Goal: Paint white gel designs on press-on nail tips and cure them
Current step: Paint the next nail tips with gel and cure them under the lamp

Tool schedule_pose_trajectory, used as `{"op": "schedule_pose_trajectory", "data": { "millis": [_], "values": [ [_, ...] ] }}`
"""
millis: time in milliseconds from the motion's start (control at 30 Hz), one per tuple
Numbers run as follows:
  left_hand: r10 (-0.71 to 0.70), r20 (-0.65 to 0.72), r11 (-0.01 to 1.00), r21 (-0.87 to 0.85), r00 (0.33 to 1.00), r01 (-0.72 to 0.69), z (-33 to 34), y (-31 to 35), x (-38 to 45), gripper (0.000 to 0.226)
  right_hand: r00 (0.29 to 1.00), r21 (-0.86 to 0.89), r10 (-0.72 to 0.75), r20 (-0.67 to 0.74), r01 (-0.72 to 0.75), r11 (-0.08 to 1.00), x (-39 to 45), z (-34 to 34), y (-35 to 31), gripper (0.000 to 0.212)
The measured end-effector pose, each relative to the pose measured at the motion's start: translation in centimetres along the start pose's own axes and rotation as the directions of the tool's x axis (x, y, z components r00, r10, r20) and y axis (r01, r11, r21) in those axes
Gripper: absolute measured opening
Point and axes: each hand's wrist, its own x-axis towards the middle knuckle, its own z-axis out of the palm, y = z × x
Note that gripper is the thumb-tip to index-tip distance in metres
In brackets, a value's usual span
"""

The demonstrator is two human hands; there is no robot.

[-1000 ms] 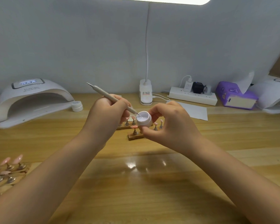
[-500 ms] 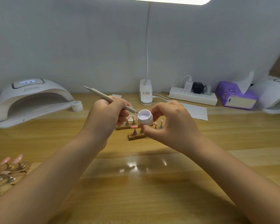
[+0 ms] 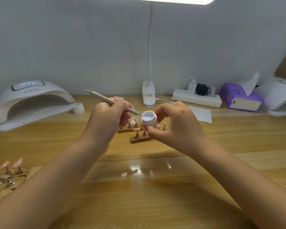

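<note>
While the right hand [image 3: 177,124] pinches the small white gel pot [image 3: 148,119] between thumb and fingers, tilted open-side toward the camera, the left hand [image 3: 108,119] grips a dotting pen [image 3: 113,103], its tip at the pot rim touching the white gel. Both hover just above two wooden holder strips [image 3: 139,138] with pink nail tips [image 3: 136,129] on metal stands, mid-table [image 3: 139,187]. Curing lamp [image 3: 30,103] sits back left, display lit, a white jar lid [image 3: 78,108] beside it. More pink tips on stands [image 3: 6,176] at left edge. Desk lamp clip base [image 3: 148,95], power strip [image 3: 196,97], purple tissue pack [image 3: 239,99] along the back.
</note>
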Motion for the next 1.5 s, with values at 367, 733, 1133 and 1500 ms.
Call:
{"op": "schedule_pose_trajectory", "data": {
  "millis": [367, 733, 1133, 1500],
  "values": [
    [-0.008, 0.042, 0.999, -0.045, 0.999, 0.01, -0.02, -0.11, -0.06, 0.021, 1.0, 0.006, 0.006, -0.011, -0.006, 1.0, 0.01, 0.06, 0.08, 0.035],
    [-0.031, 0.062, 0.996, -0.081, 0.998, 0.036, -0.05, -0.25, 0.0, 0.018, 1.0, 0.032, 0.012, -0.011, -0.011, 0.999, -0.07, 0.02, 0.1, 0.036],
    [-0.019, 0.066, 0.994, -0.109, 0.998, 0.026, -0.11, -0.52, 0.08, 0.018, 1.0, 0.026, 0.017, -0.013, -0.016, 1.0, -0.06, 0.02, 0.28, 0.035],
    [-0.005, 0.053, 0.993, -0.117, 0.999, 0.011, -0.04, -0.68, 0.06, 0.014, 1.0, 0.035, 0.014, -0.021, -0.014, 0.999, -0.01, 0.12, 0.41, 0.037]
  ]
}}
